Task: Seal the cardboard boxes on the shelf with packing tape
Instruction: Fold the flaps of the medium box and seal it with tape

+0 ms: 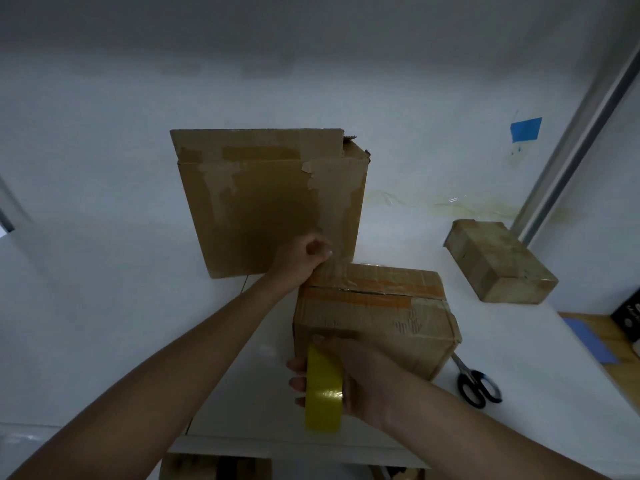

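Observation:
A small cardboard box [377, 320] with old orange and clear tape sits on the white shelf [242, 341]. My right hand [360, 379] grips a yellow roll of packing tape [323, 393] at the box's near face. My left hand [304, 256] is curled at the box's far top left corner and seems to pinch the clear tape end there. A clear strip appears to run from that corner toward the roll. A tall cardboard box [270, 202] stands upright behind, against the wall.
Black-handled scissors [476, 384] lie right of the small box. A flat taped box [498, 261] rests at the far right by a metal post [575, 143]. Blue tape [525, 129] is stuck on the wall. More cardboard [214, 467] shows under the shelf.

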